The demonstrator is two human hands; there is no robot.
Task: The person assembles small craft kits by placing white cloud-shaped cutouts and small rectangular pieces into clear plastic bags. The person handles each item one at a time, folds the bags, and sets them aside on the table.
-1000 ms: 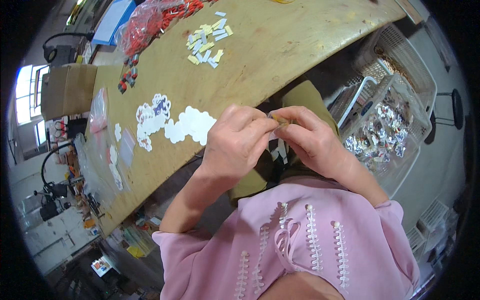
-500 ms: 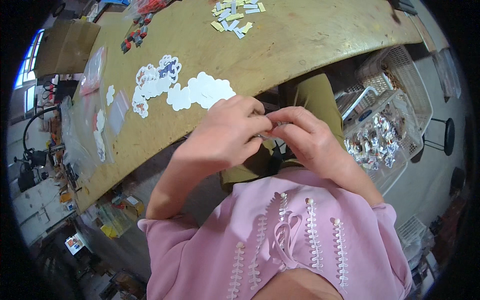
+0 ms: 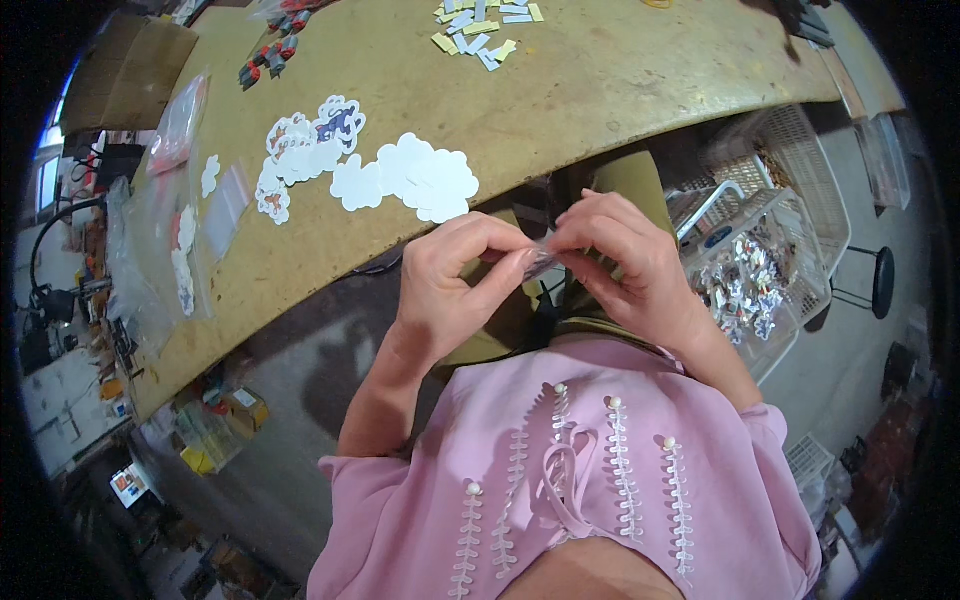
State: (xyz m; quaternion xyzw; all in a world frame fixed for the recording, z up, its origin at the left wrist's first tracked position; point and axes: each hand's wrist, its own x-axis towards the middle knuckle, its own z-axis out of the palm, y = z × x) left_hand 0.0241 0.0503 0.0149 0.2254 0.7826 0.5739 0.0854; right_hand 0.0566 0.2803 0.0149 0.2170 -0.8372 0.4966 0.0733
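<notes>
Over my lap, just off the table's near edge, both hands pinch a small clear, shiny piece of plastic (image 3: 541, 263), perhaps a little bag; its full shape is too small to tell. My left hand (image 3: 455, 280) grips one side between thumb and forefinger. From the other side, my right hand (image 3: 625, 255) holds it with closed fingertips. Nearest the left hand on the table lie overlapping white cloud-shaped cutouts (image 3: 415, 172). Beyond them sit printed cutouts with white borders (image 3: 335, 128), their pictures orange-brown and dark blue.
Clear plastic bags (image 3: 180, 125) lie along the table's left side, beside a cardboard box (image 3: 125, 70). Yellow and white strips (image 3: 480, 35) and red-grey small parts (image 3: 270, 62) are farther back. To my right stand plastic baskets (image 3: 815, 220), one holding many small shiny pieces (image 3: 745, 285).
My left hand has turned and dropped a little, its thumb now showing along the plastic. The right hand has shifted slightly, and more of the clear plastic shows between the fingertips.
</notes>
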